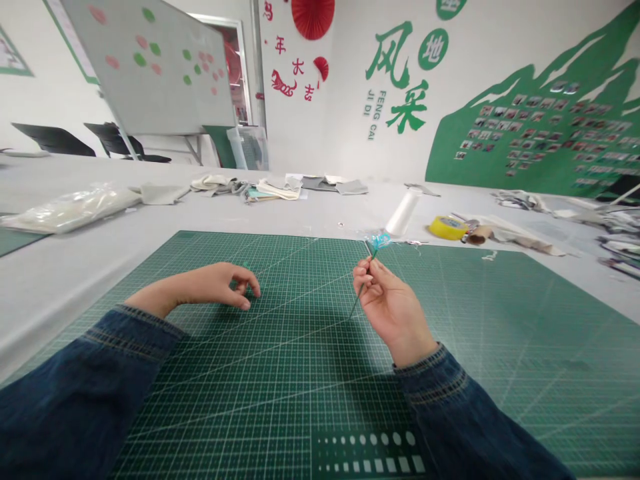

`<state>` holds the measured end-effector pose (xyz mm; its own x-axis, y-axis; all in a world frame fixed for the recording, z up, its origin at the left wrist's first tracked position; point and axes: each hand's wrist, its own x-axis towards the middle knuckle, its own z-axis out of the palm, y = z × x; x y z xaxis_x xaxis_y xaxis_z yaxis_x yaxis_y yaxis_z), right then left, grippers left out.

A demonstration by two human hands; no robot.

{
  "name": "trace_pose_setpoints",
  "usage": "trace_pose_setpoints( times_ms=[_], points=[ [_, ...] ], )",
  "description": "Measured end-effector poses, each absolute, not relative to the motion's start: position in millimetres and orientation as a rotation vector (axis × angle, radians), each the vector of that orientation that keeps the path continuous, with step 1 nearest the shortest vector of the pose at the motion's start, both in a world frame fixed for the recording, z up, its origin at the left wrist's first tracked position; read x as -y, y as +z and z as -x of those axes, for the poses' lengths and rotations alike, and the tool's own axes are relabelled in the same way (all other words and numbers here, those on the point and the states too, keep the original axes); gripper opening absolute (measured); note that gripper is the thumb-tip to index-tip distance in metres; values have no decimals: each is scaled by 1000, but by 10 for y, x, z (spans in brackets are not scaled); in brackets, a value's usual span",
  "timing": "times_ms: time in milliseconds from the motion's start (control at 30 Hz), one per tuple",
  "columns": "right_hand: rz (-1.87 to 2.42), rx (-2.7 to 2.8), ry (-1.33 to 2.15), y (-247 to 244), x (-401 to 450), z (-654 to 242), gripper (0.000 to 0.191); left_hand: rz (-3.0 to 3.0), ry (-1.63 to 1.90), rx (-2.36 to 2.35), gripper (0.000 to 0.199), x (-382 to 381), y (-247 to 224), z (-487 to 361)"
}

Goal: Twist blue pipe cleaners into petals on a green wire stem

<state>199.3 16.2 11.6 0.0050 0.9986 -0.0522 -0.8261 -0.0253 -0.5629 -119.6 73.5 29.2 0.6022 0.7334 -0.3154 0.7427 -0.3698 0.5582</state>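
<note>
My right hand (393, 300) pinches a thin green stem (357, 303), held slanted above the mat. Light-blue loops (381, 241), like a small wire flower, top the stem just over my fingertips. To the left, my left hand (220, 283) hovers low over the green cutting mat (290, 373), fingers loosely bent and thumb apart, with nothing seen between them. A tiny green bit (246, 265) shows just behind its fingers; I cannot make out what it is.
Beyond the mat lie a white roll (403, 212), a yellow tape roll (449, 227) and a brown cardboard tube (480, 235). Fabric scraps (280, 189) run along the table's far side. A clear plastic bag (75, 207) lies at the left, and more cloth (523, 200) at the right.
</note>
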Motion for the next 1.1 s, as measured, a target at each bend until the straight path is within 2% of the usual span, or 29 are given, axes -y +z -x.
trace_pose_setpoints(
  times_ms=[233, 800, 1100],
  points=[
    [690, 324, 1413, 34, -202, -2026, 12, -2221, -39, -1433, 26, -865, 282, 1514],
    [698, 396, 1368, 65, -195, -2031, 9, -2012, 211, -1797, 34, -966, 244, 2340],
    [736, 384, 1289, 72, -214, -2052, 12, -2033, 75, -1947, 46, -999, 178, 2483]
  ],
)
